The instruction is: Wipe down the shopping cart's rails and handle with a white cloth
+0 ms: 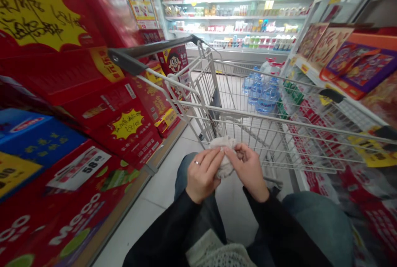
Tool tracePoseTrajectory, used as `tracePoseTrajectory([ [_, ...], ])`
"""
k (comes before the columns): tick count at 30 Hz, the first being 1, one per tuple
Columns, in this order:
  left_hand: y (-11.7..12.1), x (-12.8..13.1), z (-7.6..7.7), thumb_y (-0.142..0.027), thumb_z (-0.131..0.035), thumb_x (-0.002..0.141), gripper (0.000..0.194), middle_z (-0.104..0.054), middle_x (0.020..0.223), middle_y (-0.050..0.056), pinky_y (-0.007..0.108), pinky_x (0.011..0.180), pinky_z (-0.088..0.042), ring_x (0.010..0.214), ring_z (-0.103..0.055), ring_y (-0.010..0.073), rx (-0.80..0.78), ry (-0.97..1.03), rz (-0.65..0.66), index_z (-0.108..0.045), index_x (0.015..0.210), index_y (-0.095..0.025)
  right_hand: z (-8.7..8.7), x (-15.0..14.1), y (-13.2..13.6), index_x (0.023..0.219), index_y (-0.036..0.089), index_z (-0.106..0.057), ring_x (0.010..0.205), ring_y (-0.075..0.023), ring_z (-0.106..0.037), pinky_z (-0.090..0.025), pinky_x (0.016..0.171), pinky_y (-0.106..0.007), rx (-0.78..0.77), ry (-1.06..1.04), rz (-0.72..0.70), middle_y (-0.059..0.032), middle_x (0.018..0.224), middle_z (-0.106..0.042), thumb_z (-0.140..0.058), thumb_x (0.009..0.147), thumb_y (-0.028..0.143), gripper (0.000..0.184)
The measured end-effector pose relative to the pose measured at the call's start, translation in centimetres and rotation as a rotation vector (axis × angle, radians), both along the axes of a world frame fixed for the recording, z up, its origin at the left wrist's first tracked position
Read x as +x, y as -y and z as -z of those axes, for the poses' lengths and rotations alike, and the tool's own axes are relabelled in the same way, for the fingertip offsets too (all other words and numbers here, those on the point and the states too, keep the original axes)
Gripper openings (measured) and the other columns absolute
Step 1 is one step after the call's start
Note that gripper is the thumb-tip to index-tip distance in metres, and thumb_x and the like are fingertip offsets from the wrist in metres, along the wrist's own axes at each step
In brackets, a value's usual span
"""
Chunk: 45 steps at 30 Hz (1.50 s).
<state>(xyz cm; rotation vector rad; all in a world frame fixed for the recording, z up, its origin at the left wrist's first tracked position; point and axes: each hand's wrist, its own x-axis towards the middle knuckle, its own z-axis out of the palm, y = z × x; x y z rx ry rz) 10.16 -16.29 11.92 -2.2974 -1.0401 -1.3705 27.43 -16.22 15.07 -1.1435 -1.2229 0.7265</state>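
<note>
A crumpled whitish cloth (226, 169) is bunched between my two hands, in front of the shopping cart (248, 114). My left hand (203, 171), with a ring on one finger, has its fingers closed over the near left side of the cloth. Pressing in from the right, my right hand (250, 171) pinches the cloth with thumb and bent fingers. Both hands are above my knees, close to the wire side of the cart. The cart's grey handle (155, 48) reaches toward the upper left.
Stacked red boxes (124, 126) line the left side, with a blue box (34, 134) among them. Shelves with packaged goods (356, 62) run along the right. Big water bottles (263, 93) stand beyond the cart's wires, before a lit refrigerated shelf (242, 18). Pale tiles (149, 192) cover the floor.
</note>
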Motion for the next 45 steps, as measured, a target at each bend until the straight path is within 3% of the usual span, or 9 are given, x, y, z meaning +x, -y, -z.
tracePoseTrajectory([
  [5,-3.8,-5.4,-7.9,-0.042,-0.065,0.094,0.035,-0.077,0.126,0.011,0.065,0.102,-0.056,0.121,-0.07,0.0333,0.292,0.356,-0.37,-0.069,0.125,-0.028,-6.1,4.4,-3.6,0.104,0.027,-0.076,0.101,-0.0242,-0.073,-0.057,0.094,-0.045,0.654,0.39,0.33,-0.0073,0.104,-0.077,-0.053,0.106,0.035,0.025],
  [9,-8.2,-6.3,-10.9,-0.056,-0.049,0.102,0.042,-0.073,0.134,0.013,0.071,0.099,-0.049,0.143,-0.055,0.0352,0.258,0.312,-0.49,-0.072,0.113,-0.022,-7.2,5.4,-7.5,0.12,0.023,-0.07,0.112,-0.0252,-0.067,-0.05,0.096,-0.044,0.647,0.808,0.293,-0.0095,0.113,-0.074,-0.046,0.108,0.037,0.03],
  [12,-10.6,-5.2,-7.4,-0.051,-0.053,0.1,0.039,-0.074,0.133,0.015,0.066,0.106,-0.049,0.138,-0.06,0.0338,0.176,0.177,-0.408,-0.074,0.119,-0.023,-6.2,4.7,-8.7,0.1,0.021,-0.07,0.09,-0.0216,-0.063,-0.041,0.084,-0.038,0.566,0.998,0.333,-0.0039,0.09,-0.072,-0.051,0.106,0.035,0.024],
  [20,-7.7,-2.7,11.0,-0.025,-0.056,0.091,0.039,-0.076,0.129,0.017,0.055,0.099,-0.059,0.122,-0.072,0.0323,-0.253,-0.246,0.047,-0.074,0.127,-0.023,-5.6,4.3,-9.6,0.087,0.022,-0.065,0.083,-0.0205,-0.057,-0.032,0.08,-0.037,0.583,1.007,0.411,-0.0009,0.081,-0.069,-0.054,0.1,0.032,0.02],
  [23,-7.1,-3.1,10.0,-0.034,-0.058,0.096,0.032,-0.073,0.131,0.018,0.059,0.102,-0.056,0.125,-0.069,0.0337,-0.232,-0.142,-0.041,-0.074,0.121,-0.022,-5.6,4.4,-9.7,0.088,0.022,-0.065,0.083,-0.0206,-0.057,-0.032,0.08,-0.037,0.594,1.032,0.422,-0.001,0.081,-0.068,-0.053,0.101,0.032,0.02],
  [30,-11.0,-3.7,-1.4,-0.049,-0.066,0.097,0.036,-0.065,0.132,0.014,0.057,0.113,-0.045,0.133,-0.056,0.0336,0.146,0.431,-0.375,-0.074,0.121,-0.023,-5.2,4.6,-8.9,0.091,0.024,-0.065,0.082,-0.0217,-0.054,-0.03,0.081,-0.038,0.572,1.029,0.448,-0.0017,0.081,-0.066,-0.051,0.101,0.035,0.021],
  [33,-11.9,-2.0,1.5,-0.049,-0.075,0.092,0.033,-0.07,0.12,0.012,0.05,0.111,-0.046,0.121,-0.059,0.031,0.187,0.385,-0.281,-0.078,0.114,-0.024,-5.2,4.7,-8.8,0.094,0.024,-0.066,0.082,-0.0216,-0.055,-0.03,0.081,-0.038,0.561,1.003,0.433,-0.0016,0.079,-0.065,-0.051,0.1,0.035,0.019],
  [40,-7.1,2.8,17.2,-0.015,-0.071,0.087,0.028,-0.074,0.105,0.009,0.04,0.09,-0.048,0.102,-0.063,0.0247,-0.243,0.01,0.088,-0.08,0.112,-0.023,-5.1,4.8,-9.2,0.089,0.023,-0.069,0.076,-0.021,-0.053,-0.031,0.079,-0.038,0.58,0.926,0.46,-0.0005,0.068,-0.059,-0.048,0.096,0.034,0.024],
  [45,-5.3,3.7,16.4,-0.017,-0.072,0.088,0.035,-0.075,0.111,0.009,0.038,0.089,-0.049,0.103,-0.062,0.0237,-0.216,-0.033,0.192,-0.076,0.123,-0.021,-5.0,5.2,-8.9,0.089,0.023,-0.068,0.075,-0.0196,-0.054,-0.031,0.079,-0.037,0.624,0.953,0.466,0.0008,0.07,-0.06,-0.051,0.097,0.033,0.021],
])
